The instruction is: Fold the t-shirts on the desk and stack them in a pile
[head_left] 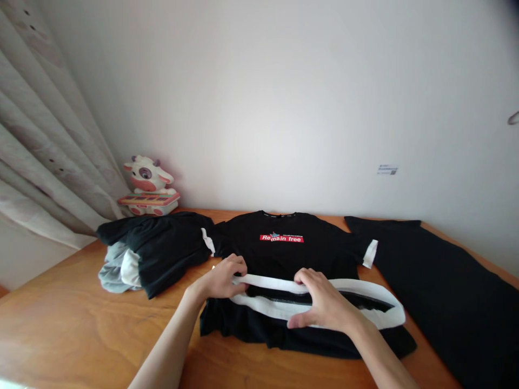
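Observation:
A black T-shirt with a red "Remain free" print lies on the wooden table, its collar toward the wall. Its white-banded hem is held apart as a long loop, with the dark inside showing. At the loop's left end, my left hand has its fingers closed on the white band. My right hand is at the middle of the hem, fingertips on the far band and thumb spread over the near band. White cuffs edge both short sleeves.
Bunched black, grey and white clothes lie on the left of the wooden table. Another black cloth stretches along the right. A cow toy with a keyboard sits at the back left, beside a curtain. The wall stands behind.

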The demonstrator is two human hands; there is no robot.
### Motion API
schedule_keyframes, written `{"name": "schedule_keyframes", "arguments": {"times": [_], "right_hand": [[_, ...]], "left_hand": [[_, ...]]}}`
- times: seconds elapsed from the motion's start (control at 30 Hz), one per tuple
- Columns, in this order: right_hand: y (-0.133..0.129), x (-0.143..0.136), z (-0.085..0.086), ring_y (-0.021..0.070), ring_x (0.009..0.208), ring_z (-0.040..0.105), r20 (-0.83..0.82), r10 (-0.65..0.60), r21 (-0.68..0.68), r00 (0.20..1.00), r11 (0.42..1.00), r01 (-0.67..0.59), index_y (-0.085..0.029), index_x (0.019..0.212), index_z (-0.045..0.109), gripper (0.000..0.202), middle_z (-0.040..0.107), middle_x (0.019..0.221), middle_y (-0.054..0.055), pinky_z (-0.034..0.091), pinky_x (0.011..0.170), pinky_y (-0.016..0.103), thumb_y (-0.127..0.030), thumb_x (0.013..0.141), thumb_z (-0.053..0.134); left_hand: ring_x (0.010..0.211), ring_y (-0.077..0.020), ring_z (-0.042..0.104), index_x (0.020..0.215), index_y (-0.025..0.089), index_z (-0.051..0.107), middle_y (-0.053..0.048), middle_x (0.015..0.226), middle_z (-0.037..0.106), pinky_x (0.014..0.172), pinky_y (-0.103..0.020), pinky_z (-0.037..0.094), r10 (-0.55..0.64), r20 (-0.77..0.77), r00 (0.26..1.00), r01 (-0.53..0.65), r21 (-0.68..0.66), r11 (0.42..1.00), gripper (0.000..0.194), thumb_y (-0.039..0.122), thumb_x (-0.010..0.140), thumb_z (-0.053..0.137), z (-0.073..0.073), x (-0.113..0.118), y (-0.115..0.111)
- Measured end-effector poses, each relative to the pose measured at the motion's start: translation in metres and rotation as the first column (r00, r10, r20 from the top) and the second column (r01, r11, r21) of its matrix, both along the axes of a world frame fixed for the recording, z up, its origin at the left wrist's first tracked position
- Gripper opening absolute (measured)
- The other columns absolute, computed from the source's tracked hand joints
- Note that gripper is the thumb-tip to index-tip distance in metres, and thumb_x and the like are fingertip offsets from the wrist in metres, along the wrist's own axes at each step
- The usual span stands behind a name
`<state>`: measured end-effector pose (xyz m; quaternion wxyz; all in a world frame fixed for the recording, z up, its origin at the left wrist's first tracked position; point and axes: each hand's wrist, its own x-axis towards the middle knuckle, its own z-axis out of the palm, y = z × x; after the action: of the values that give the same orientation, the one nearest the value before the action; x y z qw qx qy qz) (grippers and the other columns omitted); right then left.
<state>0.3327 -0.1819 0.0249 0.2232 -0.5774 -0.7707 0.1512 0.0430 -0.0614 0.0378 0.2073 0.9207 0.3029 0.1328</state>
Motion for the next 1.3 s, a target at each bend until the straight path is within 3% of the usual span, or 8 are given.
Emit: {"name": "schedule_keyframes", "arguments": {"times": [0.17,0.37,0.5,0.63,0.8,0.97,1.17,1.3], "right_hand": [[-0.013,-0.046,-0.001,0.0331,0.108,0.061,-0.045,0.095,0.102,0.994,0.991,-0.09,-0.018,0.138,0.054,0.105,0.067,0.121,0.013,0.044,0.098,0.047,-0.074,0.055,0.086],[-0.02,-0.063,-0.014,0.0221,0.081,0.066,-0.296,0.036,0.106,0.954,0.994,-0.005,-0.022,0.081,0.067,0.021,0.072,0.081,0.004,0.049,0.081,0.036,-0.038,0.093,0.062],[-0.006,-0.033,-0.025,0.0274,0.091,0.072,-0.716,-0.255,-0.132,0.65,0.964,0.232,-0.02,0.101,0.072,0.046,0.078,0.09,0.007,0.056,0.082,0.037,-0.064,0.089,0.06],[0.027,-0.002,-0.038,0.0339,0.11,0.071,-0.793,-0.49,-0.351,0.362,0.853,0.385,-0.019,0.12,0.072,0.063,0.08,0.102,0.009,0.056,0.097,0.045,-0.069,0.084,0.06],[0.026,0.013,-0.03,0.0326,0.128,0.062,-0.62,-0.404,-0.312,0.673,0.913,0.261,-0.02,0.131,0.068,0.076,0.075,0.122,0.011,0.051,0.104,0.046,-0.075,0.095,0.03],[-0.007,0.015,-0.01,0.0377,0.117,0.065,-0.272,-0.15,-0.25,0.951,0.965,0.081,-0.02,0.116,0.071,0.068,0.071,0.126,0.014,0.05,0.102,0.047,-0.056,0.06,0.086],[-0.006,0.022,-0.011,0.0297,0.091,0.07,-0.414,-0.305,-0.192,0.858,0.95,0.245,-0.022,0.095,0.067,0.03,0.076,0.092,0.006,0.055,0.082,0.038,-0.046,0.077,0.066],[0.001,0.033,-0.012,0.026,0.09,0.069,-0.523,-0.348,-0.056,0.778,0.925,0.376,-0.023,0.101,0.061,0.035,0.074,0.092,0.004,0.053,0.08,0.034,-0.05,0.078,0.066]], "left_hand": [[0.065,-0.0134,0.053,0.088,0.018,0.062,0.001,0.073,0.06,0.061,-0.025,0.042,0.013,0.362,0.932,0.139,-0.39,0.91,0.034,0.052,0.092,0.061,0.012,0.027,-0.027],[0.1,-0.0254,0.063,0.096,0.018,0.066,-0.011,0.105,0.07,0.092,-0.039,0.05,0.076,0.664,0.744,0.192,-0.321,0.927,0.049,0.067,0.09,0.061,0.018,0.028,-0.024],[0.089,-0.0216,0.062,0.089,0.018,0.066,-0.007,0.09,0.069,0.087,-0.035,0.05,0.352,0.592,0.725,-0.146,-0.368,0.918,0.055,0.07,0.094,0.049,0.002,0.009,0.006],[0.102,-0.0265,0.063,0.106,0.018,0.068,-0.01,0.108,0.07,0.095,-0.039,0.05,0.204,0.389,0.898,-0.125,-0.219,0.968,0.066,0.079,0.085,0.054,-0.02,-0.001,0.016],[0.109,-0.0305,0.062,0.107,0.018,0.067,-0.011,0.114,0.069,0.099,-0.041,0.048,0.157,0.201,0.967,-0.148,-0.06,0.987,0.058,0.064,0.073,0.078,-0.037,0.011,0.009],[0.079,-0.0171,0.057,0.092,0.02,0.057,0.0,0.085,0.061,0.073,-0.028,0.047,0.268,0.412,0.871,-0.139,-0.317,0.938,0.039,0.058,0.096,0.053,-0.034,0.016,0.015],[0.078,-0.0165,0.055,0.091,0.019,0.058,0.0,0.082,0.059,0.075,-0.028,0.045,0.367,0.643,0.672,0.006,-0.5,0.866,0.039,0.057,0.086,0.068,-0.019,0.0,0.021],[0.067,-0.0143,0.049,0.075,0.019,0.056,0.003,0.068,0.053,0.065,-0.026,0.041,0.312,0.545,0.778,0.024,-0.522,0.853,0.044,0.06,0.081,0.07,-0.01,-0.02,0.022]]}}
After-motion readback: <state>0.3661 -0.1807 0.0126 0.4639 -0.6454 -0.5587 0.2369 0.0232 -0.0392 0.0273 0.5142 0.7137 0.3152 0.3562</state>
